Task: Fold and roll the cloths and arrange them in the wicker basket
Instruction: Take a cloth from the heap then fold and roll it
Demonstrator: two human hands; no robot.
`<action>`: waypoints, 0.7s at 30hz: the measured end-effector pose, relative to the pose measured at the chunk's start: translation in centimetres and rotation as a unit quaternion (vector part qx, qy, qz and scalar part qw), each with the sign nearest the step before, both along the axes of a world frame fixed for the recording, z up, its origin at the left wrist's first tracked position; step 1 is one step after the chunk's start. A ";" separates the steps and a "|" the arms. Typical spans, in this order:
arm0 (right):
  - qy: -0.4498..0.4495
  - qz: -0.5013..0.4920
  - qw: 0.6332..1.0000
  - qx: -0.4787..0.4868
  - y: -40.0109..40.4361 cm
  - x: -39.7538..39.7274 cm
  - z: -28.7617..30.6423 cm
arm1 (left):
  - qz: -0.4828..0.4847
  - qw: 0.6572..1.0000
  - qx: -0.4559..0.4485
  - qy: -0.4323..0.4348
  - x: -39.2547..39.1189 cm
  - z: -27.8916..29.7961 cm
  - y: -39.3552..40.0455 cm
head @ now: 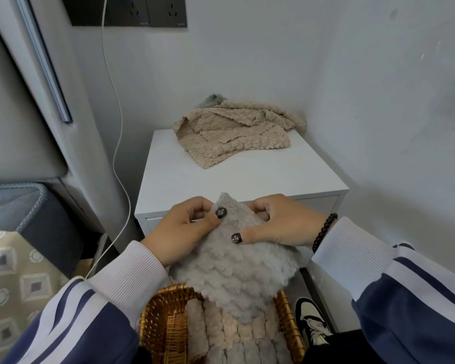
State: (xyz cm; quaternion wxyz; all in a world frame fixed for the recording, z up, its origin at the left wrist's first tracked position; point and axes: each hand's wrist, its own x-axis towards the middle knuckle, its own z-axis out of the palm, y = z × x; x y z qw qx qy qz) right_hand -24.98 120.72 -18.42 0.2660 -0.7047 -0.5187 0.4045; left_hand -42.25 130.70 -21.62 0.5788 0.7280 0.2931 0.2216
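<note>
Both hands — the left hand (pixel 180 229) and the right hand (pixel 279 223) — pinch the top edge of a fluffy grey cloth (pixel 237 269), fingers curled tight on it, hanging above the brown wicker basket (pixel 153 319) of rolled cloths (pixel 247 337) — beige cloths (pixel 234 132) lie heaped on the white cabinet (pixel 247 174).

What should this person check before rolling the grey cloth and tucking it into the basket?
1. Both hands on the cloth: ok, left hand and right hand pinch the grey cloth at its top.
2. Cloth folded flat: cannot tell, it hangs loosely.
3. Room in the wicker basket: ok, a gap shows left of the rolled cloths.
4. Basket steady: cannot tell.
5. More cloths waiting: ok, a beige pile lies on the white cabinet.
</note>
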 end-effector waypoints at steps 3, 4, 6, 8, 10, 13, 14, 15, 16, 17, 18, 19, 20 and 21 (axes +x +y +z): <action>-0.009 -0.002 1.000 -0.001 0.1 0.8 0.3 | 0.067 0.997 0.033 -0.009 -0.2 0.1 0.4; -0.015 -0.012 1.000 0.005 0.0 1.1 0.4 | 0.081 0.995 0.052 0.000 -0.3 0.2 0.3; -0.018 -0.047 0.999 0.020 0.1 1.9 0.3 | 0.100 0.993 0.066 0.003 -0.3 0.4 0.0; 0.015 -0.089 0.995 0.037 0.2 2.5 -0.1 | 0.116 0.992 0.057 -0.009 0.0 0.6 -0.3; 0.101 -0.142 0.984 0.042 0.1 2.7 -0.5 | 0.126 0.991 0.039 -0.015 0.1 0.9 -0.4; 0.242 -0.201 0.948 0.054 0.1 2.1 -0.4 | 0.148 0.988 -0.020 -0.050 0.2 1.2 -0.3; 0.290 -0.221 0.929 0.056 0.1 1.8 -0.3 | 0.159 0.985 -0.039 -0.061 0.2 1.2 -0.3; 0.342 -0.236 0.908 0.057 0.1 1.5 -0.4 | 0.172 0.981 -0.057 -0.071 0.2 1.2 -0.3; 0.392 -0.243 0.886 0.052 0.1 1.0 -0.5 | 0.185 0.976 -0.075 -0.082 0.2 1.1 -0.3; 0.433 -0.238 0.868 0.043 0.2 0.4 -0.7 | 0.196 0.971 -0.095 -0.095 0.2 1.0 -0.3; 0.465 -0.228 0.855 0.033 0.2 -0.3 -0.8 | 0.207 0.966 -0.113 -0.105 0.2 0.9 -0.4; 0.486 -0.214 0.847 0.022 0.2 -0.8 -1.2 | 0.217 0.961 -0.128 -0.111 0.2 0.8 -0.4; 0.499 -0.201 0.843 0.009 0.0 -1.4 -1.3 | 0.225 0.958 -0.138 -0.113 0.1 0.8 -0.4; 0.503 -0.190 0.843 0.003 0.0 -1.7 -1.4 | 0.229 0.956 -0.142 -0.114 0.0 0.8 -0.3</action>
